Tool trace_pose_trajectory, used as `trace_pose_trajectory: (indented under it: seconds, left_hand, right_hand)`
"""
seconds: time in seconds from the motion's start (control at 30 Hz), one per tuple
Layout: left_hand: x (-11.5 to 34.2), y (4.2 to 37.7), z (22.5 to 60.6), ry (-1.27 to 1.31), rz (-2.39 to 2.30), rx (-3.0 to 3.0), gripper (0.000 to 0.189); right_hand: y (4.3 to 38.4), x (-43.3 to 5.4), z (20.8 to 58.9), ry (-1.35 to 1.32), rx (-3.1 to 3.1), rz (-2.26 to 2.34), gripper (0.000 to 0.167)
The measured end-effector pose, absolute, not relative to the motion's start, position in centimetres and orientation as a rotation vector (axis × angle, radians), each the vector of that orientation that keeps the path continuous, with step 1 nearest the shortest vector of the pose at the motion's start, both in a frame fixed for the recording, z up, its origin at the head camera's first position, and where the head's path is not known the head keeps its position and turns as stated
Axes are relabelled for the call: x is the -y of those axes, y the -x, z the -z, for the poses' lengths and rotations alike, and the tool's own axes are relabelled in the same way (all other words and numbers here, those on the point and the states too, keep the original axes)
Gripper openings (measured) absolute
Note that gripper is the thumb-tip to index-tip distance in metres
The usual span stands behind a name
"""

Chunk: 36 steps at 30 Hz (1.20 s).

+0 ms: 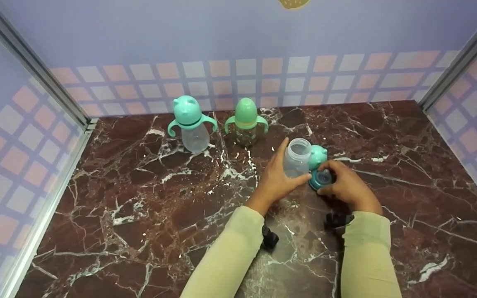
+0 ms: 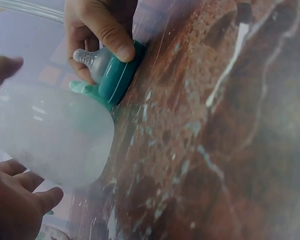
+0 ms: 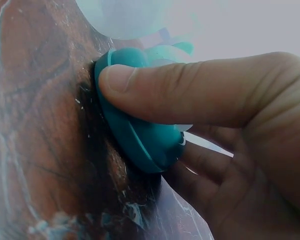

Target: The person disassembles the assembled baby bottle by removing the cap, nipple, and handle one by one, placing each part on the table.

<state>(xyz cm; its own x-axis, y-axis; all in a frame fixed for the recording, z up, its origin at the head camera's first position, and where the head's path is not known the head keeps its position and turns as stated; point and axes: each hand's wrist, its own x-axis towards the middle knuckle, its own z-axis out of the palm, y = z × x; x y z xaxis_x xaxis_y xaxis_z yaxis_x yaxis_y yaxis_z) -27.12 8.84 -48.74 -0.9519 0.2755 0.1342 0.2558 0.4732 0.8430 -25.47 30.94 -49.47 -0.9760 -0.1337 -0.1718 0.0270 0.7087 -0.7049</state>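
My left hand (image 1: 278, 176) is around an uncapped, frosted baby bottle (image 1: 297, 159), with fingers behind it and the thumb in front. The bottle stands upright, its threaded neck bare, and looks large in the left wrist view. Just to its right, my right hand (image 1: 346, 186) pinches a teal collar (image 1: 318, 182) with a clear nipple (image 2: 92, 60) in it. The collar is down at the tabletop, as the right wrist view shows its teal rim (image 3: 140, 135) under the thumb. Behind the collar sits a mint animal-shaped cap (image 1: 318, 155), partly hidden by the bottle.
A mint bottle (image 1: 195, 134) with an animal-shaped cap and two handles stands at the back left. Beside it is a smaller green-capped bottle (image 1: 246, 118), also two-handled. Patterned panels (image 1: 238, 37) enclose the dark marbled tabletop (image 1: 139, 231) at the back and both sides.
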Motion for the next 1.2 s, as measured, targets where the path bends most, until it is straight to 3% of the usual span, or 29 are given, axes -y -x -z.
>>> trace_pose_trajectory:
  seconds: [0.37,1.2]
  left_hand:
    - [-6.3,27.4,48.8,-0.625,-1.565,-2.593,0.103]
    - [-3.2,29.4,48.4,-0.257,-1.722,-2.769,0.085]
  right_hand:
    - [25.5,-31.1,49.7,0.065,-2.668,1.175,0.054]
    - [25.4,-31.3,49.9,0.064,-2.648,1.226,0.055]
